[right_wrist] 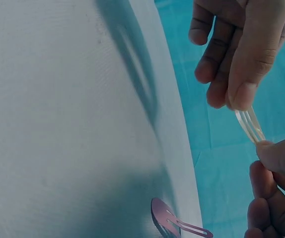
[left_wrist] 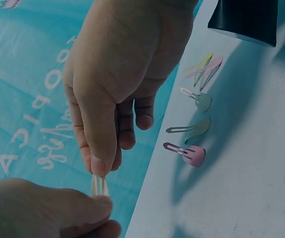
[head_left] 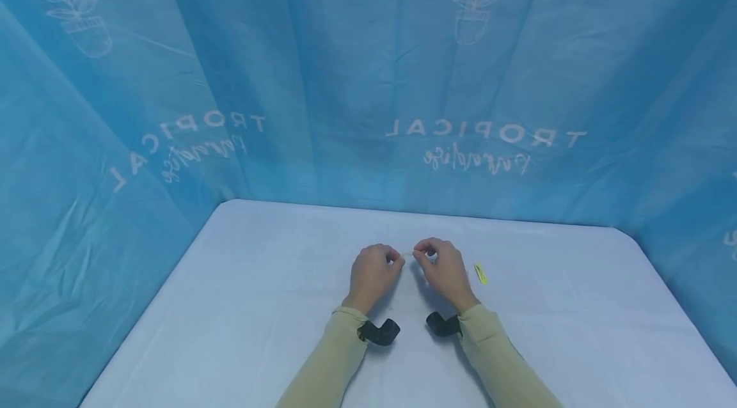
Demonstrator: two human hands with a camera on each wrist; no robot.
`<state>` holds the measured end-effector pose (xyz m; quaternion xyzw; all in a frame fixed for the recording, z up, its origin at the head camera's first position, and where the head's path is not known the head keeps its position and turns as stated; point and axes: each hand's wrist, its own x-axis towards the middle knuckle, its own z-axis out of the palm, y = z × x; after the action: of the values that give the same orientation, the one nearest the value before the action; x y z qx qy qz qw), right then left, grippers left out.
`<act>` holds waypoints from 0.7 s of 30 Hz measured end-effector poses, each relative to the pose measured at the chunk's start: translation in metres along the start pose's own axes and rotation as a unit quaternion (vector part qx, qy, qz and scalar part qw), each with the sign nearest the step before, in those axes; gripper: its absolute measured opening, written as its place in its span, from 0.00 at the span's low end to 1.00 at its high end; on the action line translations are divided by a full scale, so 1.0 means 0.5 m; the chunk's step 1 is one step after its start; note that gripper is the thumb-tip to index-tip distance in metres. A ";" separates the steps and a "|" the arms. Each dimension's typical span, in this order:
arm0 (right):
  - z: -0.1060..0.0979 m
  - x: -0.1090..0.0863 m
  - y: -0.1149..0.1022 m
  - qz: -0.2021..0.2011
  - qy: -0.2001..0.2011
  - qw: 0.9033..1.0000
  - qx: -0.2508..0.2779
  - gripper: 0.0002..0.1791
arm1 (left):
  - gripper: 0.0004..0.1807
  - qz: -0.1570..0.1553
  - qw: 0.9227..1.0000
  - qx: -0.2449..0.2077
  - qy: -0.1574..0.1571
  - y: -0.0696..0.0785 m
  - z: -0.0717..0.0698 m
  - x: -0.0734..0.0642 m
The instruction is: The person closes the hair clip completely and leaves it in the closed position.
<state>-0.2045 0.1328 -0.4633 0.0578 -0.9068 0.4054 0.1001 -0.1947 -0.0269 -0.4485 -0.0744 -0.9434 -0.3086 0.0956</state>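
Observation:
A pale cream snap hair clip is stretched between my two hands above the table. My left hand pinches one end of the clip between thumb and fingers. The opposite end is pinched by my right hand. Close up in the right wrist view, the clip shows long slots and a slight bend; its ends are hidden under the fingertips. To the right of my right hand lies a yellow hair clip.
In the left wrist view a pink hair clip, a pale green one and others lie in a rough row on the white table. Blue printed curtains hang around its back and sides. Each wrist carries a black camera.

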 end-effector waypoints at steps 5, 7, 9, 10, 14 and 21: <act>0.000 0.000 0.002 0.008 -0.003 1.000 0.017 0.07 | 0.07 0.012 0.999 -0.005 -0.033 -0.003 -0.001 0.001; -0.001 0.001 0.004 0.009 -0.007 1.000 0.018 0.07 | 0.07 0.017 0.999 -0.004 -0.042 -0.004 0.000 0.001; -0.004 0.002 0.004 0.009 -0.006 1.000 0.017 0.07 | 0.07 0.026 0.999 -0.004 -0.046 -0.004 0.001 0.003; -0.003 0.002 0.004 0.009 -0.007 1.000 0.017 0.07 | 0.07 0.030 0.998 -0.005 -0.048 -0.006 0.001 0.002; 0.000 0.002 0.004 0.003 -0.006 1.000 0.023 0.06 | 0.07 0.041 0.997 -0.002 -0.064 -0.011 -0.001 0.002; 0.007 0.001 0.003 -0.023 0.008 0.999 0.042 0.05 | 0.07 0.057 0.994 0.005 -0.088 -0.017 -0.005 0.004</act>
<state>-0.2060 0.1311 -0.4667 0.0798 -0.8866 0.4410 0.1146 -0.1982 -0.0352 -0.4508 -0.1545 -0.9439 -0.2902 0.0300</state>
